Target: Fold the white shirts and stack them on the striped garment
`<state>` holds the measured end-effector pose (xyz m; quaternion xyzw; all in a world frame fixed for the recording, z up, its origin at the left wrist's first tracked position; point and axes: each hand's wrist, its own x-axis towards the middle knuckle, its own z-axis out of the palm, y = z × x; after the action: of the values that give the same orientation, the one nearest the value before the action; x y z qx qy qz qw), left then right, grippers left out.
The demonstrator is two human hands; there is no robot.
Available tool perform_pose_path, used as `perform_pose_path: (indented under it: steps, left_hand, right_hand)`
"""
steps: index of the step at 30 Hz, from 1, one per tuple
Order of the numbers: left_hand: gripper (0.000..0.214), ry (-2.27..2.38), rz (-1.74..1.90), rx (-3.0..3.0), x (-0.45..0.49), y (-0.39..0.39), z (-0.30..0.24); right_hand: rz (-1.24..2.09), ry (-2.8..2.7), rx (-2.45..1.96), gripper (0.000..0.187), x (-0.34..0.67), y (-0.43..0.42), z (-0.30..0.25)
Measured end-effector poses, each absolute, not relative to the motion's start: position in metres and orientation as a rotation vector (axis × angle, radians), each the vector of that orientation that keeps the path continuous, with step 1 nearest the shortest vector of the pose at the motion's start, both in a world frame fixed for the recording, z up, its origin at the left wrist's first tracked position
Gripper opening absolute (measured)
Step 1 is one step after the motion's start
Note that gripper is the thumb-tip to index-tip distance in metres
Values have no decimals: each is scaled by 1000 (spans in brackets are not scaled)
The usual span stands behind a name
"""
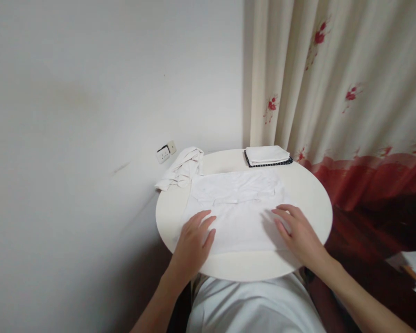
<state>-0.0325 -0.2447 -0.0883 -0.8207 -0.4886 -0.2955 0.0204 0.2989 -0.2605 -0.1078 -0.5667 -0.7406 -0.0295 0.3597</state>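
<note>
A white cloth [242, 231] lies spread over the middle of a round white table [249, 267]. Its near half looks smooth, while wrinkles and a raised fold run across the far half. Over the cloth's left edge is my left hand [193, 238], fingers apart and curved, holding nothing. My right hand [296, 231] is at the cloth's right side, its fingers likewise spread and nothing in them. A shadow falls on the cloth beside the right fingers. Whether the fingertips touch the fabric I cannot tell.
A crumpled white cloth [182, 169] hangs partly over the table's back left edge by the wall. Folded white fabric [267, 154] rests on a black-and-white edged piece [270, 163] at the back right. A wall socket [163, 155] and a floral curtain [298, 83] stand behind.
</note>
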Motion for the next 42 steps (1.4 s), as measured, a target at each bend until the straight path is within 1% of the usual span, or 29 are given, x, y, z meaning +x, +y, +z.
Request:
perform_pose_path:
  steps: [2,5,8,13,15,18,22,27,31,36,42]
  left_hand:
    - [40,-1490,-746,-2599,-22,-231,-93]
    - [47,-1590,-566,-2580,-25,-216,-109]
    - [55,-1689,-509,-2523,-39,-213,-122]
    - [55,-1775,-372,-2484,-51,-220,-126]
    - [55,-1788,-351,-2467,-45,-220,-122]
    - [54,-1674,-355,-2552,-22,-214,-109]
    - [55,-1486,-272,-2766,17,-194,-93]
    - [61,-1464,-163,-2824,35,-172,-102]
    - [62,-1457,-211,-2782,25,-172,-115]
    - [62,-1595,-201,-2667,-1,-177,-117]
    - [57,-1588,-208,-2664,-60,-177,-117]
  right_hand:
    - [-24,-2021,-1432,41,276,-255,-107]
    - [8,-2174,-1465,50,261,-249,-114]
    - [14,-2274,-1531,58,270,-247,-127]
    - [-70,-2259,-1611,67,295,-250,-141]
    - [-101,-2211,-1650,66,295,-251,-140]
    - [-99,-2192,-1688,65,278,-247,-128]
    - [-36,-2362,-1597,66,241,-227,-103]
    - [53,-2485,-1549,69,227,-199,-101]
    - [80,-2491,-1522,71,246,-192,-116]
    - [-10,-2403,-1648,73,279,-198,-127]
    - [-61,-2382,-1688,66,326,-206,-131]
